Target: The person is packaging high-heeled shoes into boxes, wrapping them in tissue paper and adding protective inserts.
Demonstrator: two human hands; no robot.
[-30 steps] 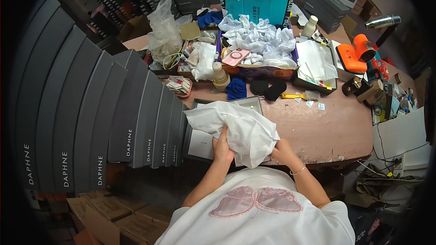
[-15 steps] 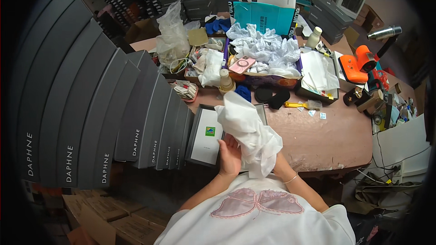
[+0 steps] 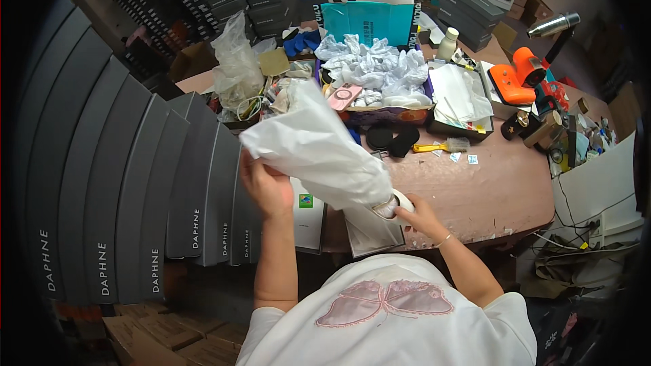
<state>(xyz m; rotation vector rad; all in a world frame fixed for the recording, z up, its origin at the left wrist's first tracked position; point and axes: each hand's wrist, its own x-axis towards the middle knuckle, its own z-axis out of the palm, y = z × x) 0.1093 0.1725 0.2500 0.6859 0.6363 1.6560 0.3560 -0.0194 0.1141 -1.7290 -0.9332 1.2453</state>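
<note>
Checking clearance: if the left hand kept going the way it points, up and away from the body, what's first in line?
Probably the clear plastic bag beyond the left hand, which grips the white bag; depth is unclear.

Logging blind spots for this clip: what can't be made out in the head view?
- What the white bag wraps: only a pale rim shows at the right hand.
- Left hand grip: fingertips hidden behind the bag.
- Open box on the table: inside covered by bag and hand.
- Small items at the right rim: blurred, bent.

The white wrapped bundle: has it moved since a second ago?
Yes. The white wrapped bundle has risen off the open white box on the table edge, now held tilted up-left between both hands.
</note>
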